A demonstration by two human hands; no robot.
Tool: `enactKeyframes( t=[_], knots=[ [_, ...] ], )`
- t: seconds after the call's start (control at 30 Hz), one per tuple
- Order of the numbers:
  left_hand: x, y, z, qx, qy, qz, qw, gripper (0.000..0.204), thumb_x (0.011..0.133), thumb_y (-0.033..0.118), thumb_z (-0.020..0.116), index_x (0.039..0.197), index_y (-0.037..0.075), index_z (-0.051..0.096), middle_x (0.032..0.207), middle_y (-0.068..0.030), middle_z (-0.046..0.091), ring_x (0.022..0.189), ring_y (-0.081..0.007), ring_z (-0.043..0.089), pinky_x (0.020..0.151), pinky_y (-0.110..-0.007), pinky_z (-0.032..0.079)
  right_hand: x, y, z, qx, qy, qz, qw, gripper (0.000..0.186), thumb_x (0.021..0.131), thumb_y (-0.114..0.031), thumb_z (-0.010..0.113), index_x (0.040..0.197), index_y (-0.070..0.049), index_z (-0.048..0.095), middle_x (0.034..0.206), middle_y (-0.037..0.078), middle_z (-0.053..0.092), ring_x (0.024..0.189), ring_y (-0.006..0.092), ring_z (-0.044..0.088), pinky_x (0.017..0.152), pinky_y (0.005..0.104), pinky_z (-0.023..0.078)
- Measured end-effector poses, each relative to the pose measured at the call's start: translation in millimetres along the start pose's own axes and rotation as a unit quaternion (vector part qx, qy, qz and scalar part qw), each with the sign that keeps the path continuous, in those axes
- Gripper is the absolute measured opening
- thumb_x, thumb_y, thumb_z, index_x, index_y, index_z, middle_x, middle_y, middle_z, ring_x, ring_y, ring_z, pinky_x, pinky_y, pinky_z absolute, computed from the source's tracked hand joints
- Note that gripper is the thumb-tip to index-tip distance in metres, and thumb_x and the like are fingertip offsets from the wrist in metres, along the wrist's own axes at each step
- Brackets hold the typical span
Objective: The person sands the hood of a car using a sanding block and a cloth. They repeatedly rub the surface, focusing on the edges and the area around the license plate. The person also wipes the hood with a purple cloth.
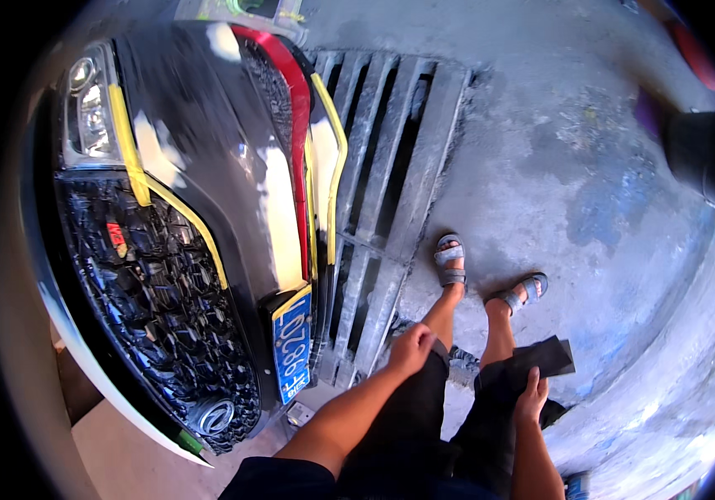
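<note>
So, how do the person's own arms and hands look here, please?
Both forearms are bare up to dark short sleeves at the lower edge. The left hand and the right hand wear no gloves. No watch, ring or band is visible.
</note>
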State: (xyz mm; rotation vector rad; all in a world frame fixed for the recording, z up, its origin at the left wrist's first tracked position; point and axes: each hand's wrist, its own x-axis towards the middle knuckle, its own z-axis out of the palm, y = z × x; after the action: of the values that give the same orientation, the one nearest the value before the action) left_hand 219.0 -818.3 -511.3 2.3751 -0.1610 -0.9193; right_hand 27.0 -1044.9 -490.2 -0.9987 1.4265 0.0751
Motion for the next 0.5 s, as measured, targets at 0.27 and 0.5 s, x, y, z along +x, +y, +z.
enactKeyframes(
  t=[0.27, 0.5],
  knots=[
    [124, -71, -68, 0.025, 0.061, -0.124, 0.99, 0.027, 0.095, 0.031, 0.056, 0.085, 0.005, 0.061, 0.069, -0.0181, 0.065, 0.066, -0.0387, 0.064, 0.059, -0.047, 0.049, 11, 33, 12, -0.121, 0.001, -0.04, 0.992, 0.036, 0.101, -0.031, 0.052, 0.115, 0.0, 0.06, 0.104, 0.005, 0.064, 0.092, 0.0143, 0.058, 0.084, 0.0279, 0.047],
    [5, -117, 5, 0.073, -0.162, -0.009, 0.984, 0.048, 0.095, 0.035, 0.053, 0.135, 0.008, 0.051, 0.14, -0.0311, 0.04, 0.13, -0.048, 0.037, 0.109, -0.052, 0.031, 8, 16, 36, -0.091, -0.002, 0.002, 0.996, 0.038, 0.1, -0.033, 0.052, 0.117, 0.0, 0.06, 0.106, 0.007, 0.064, 0.095, 0.015, 0.059, 0.086, 0.0287, 0.047]
  ],
)
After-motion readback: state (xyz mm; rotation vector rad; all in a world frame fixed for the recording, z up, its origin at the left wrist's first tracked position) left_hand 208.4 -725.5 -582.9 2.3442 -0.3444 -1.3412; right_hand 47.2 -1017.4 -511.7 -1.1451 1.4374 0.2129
